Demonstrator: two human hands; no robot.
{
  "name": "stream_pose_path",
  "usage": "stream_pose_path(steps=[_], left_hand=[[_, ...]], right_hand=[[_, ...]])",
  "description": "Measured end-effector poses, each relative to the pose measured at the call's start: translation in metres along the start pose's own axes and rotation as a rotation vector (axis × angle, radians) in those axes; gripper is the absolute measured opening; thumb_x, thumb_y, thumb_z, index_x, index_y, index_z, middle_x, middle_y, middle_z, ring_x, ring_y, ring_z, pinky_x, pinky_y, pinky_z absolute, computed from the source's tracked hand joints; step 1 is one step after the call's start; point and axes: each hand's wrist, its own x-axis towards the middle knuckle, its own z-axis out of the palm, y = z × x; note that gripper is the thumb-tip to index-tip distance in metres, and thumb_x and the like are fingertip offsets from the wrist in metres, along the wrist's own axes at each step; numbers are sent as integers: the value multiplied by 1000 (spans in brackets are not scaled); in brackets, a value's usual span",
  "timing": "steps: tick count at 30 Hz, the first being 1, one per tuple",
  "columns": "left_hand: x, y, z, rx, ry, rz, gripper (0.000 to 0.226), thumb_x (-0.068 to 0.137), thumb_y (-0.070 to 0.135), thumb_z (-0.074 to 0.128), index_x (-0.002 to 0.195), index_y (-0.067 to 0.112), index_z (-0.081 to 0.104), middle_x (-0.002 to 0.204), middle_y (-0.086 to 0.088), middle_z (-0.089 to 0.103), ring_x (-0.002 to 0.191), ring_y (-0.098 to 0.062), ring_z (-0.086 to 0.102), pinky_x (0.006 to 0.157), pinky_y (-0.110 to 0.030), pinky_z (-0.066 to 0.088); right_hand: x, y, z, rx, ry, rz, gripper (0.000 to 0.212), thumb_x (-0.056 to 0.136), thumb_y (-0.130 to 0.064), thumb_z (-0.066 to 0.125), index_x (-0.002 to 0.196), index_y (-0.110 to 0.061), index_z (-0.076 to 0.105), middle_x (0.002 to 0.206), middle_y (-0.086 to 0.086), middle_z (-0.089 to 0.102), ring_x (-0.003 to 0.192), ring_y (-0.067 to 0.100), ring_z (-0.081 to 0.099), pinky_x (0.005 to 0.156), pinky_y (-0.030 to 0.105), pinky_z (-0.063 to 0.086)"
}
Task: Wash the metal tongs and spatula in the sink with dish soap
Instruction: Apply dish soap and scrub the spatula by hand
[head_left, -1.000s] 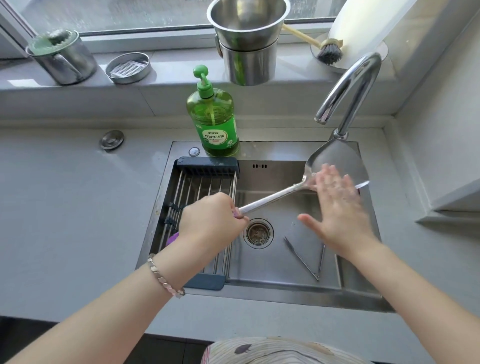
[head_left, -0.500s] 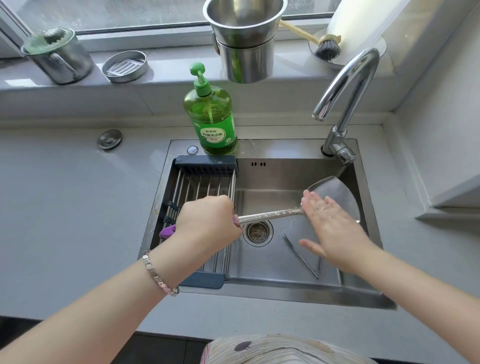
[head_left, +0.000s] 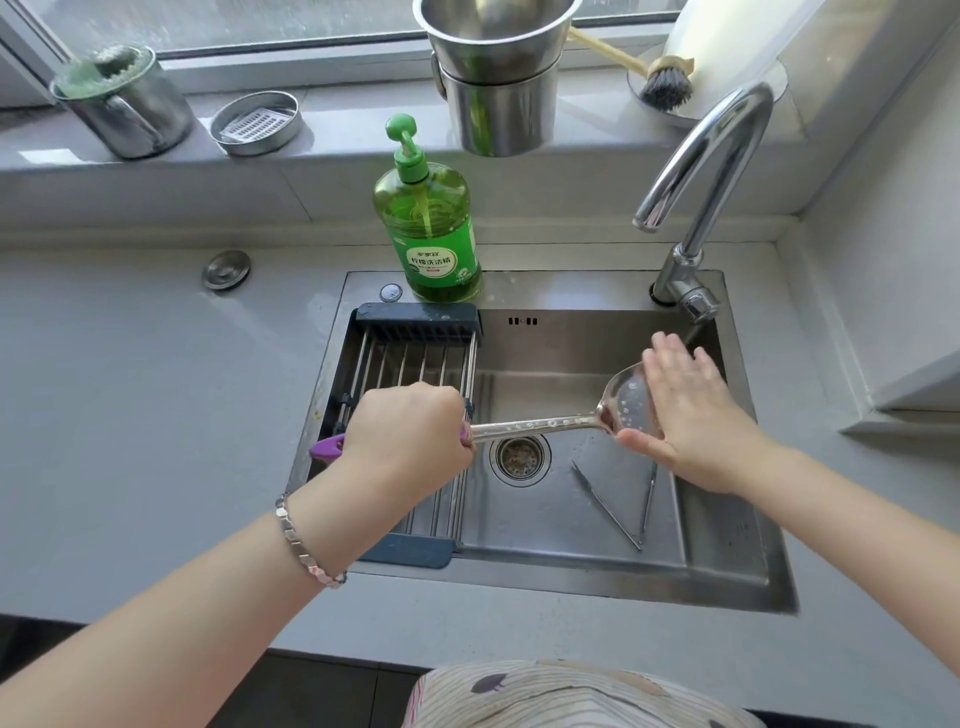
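Head view, looking down into the sink (head_left: 571, 577): the left hand (head_left: 410, 436) is curled in a fist round the purple handle of the spatula (head_left: 535, 427). It holds the spatula roughly level across the basin, so the blade reaches over to the right hand (head_left: 696, 415). That hand lies flat on the blade, fingers straight and close together, thumb out along the near edge. From the pose, it seems to be rubbing the metal clean while the other of the two hands steadies the tool.

Small beads speckle the shaft and blade; whether they are suds or water I cannot tell. No stream shows at the faucet (head_left: 701, 171), which stands beyond the right hand.

The tongs (head_left: 618, 499) lie splayed on the basin floor just on the near side of the right hand. Neither hand touches them, and they are probably next in line.

The dish soap bottle (head_left: 431, 228) stands on the sink's back ledge, beyond and between the hands, an easy reach for either. A drying rack (head_left: 410, 364) spans the basin under and beyond the left hand, a likely spot for washed pieces.
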Motion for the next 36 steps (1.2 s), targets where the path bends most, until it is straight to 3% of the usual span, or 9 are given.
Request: stream_pose_path(steps=[1, 3, 5, 8, 14, 19, 25, 32, 36], left_hand=[[1, 2, -2, 43, 28, 48, 22, 90, 36, 49, 84, 19, 62, 65, 5, 52, 66, -22, 56, 60, -24, 42], [3, 5, -7, 130, 78, 148, 24, 92, 31, 45, 87, 17, 63, 74, 0, 58, 66, -23, 52, 61, -25, 39], [6, 6, -11, 181, 96, 214, 25, 93, 27, 41, 88, 15, 63, 74, -2, 54, 66, -23, 48, 61, -25, 36], [9, 3, -11, 218, 75, 270, 26, 93, 30, 41, 90, 15, 63, 72, 0, 48, 65, -23, 48, 62, -24, 37], [8, -13, -2, 196, -36, 223, 25, 91, 37, 45, 84, 20, 62, 68, 5, 51, 63, -19, 53, 63, -25, 47], [11, -2, -2, 255, 1, 294, 19, 91, 31, 44, 84, 21, 59, 69, 3, 47, 64, -22, 49, 61, -25, 40], [6, -20, 3, 216, -72, 195, 25, 90, 40, 46, 82, 23, 62, 66, 5, 51, 62, -19, 53, 61, -24, 45], [10, -11, 1, 263, 34, 250, 23, 90, 36, 45, 82, 21, 61, 67, 4, 49, 62, -20, 48, 58, -24, 38], [10, -14, 7, 75, -44, 124, 33, 86, 44, 53, 61, 23, 46, 60, 8, 48, 60, -16, 52, 58, -23, 44]], right_hand=[[4, -5, 1, -37, 30, -93, 106, 71, -79, 5, 145, -6, 25, 153, 16, 20, 143, 31, 16, 116, 42, 4], [11, -9, 0, -52, 155, -307, 67, 78, -68, 32, 101, -16, 67, 102, 7, 66, 110, 33, 59, 95, 40, 40], [11, -10, -12, -29, 30, -342, 53, 76, -69, 46, 74, -18, 61, 67, -8, 51, 76, 20, 59, 65, 27, 40], [11, -10, -25, 106, -210, -225, 51, 68, -66, 62, 68, -15, 62, 55, -13, 48, 62, 10, 50, 53, 22, 34], [9, 32, -33, 697, -381, 157, 38, 80, -43, 67, 70, -6, 68, 59, 1, 45, 56, 14, 40, 54, 25, 30], [6, -15, -23, 231, -380, -104, 50, 74, -59, 63, 48, -21, 44, 54, -3, 46, 48, 11, 39, 45, 25, 27], [2, 12, -22, 688, -172, 207, 55, 83, -53, 56, 59, -4, 62, 48, 7, 48, 43, 8, 38, 47, 22, 32], [-5, -21, -20, 227, -194, -18, 47, 71, -66, 60, 54, -23, 49, 66, -5, 57, 69, 17, 54, 57, 29, 37], [-4, 2, -27, 758, 39, 380, 43, 72, -51, 69, 52, -15, 59, 60, 7, 61, 62, 21, 55, 58, 28, 41]])
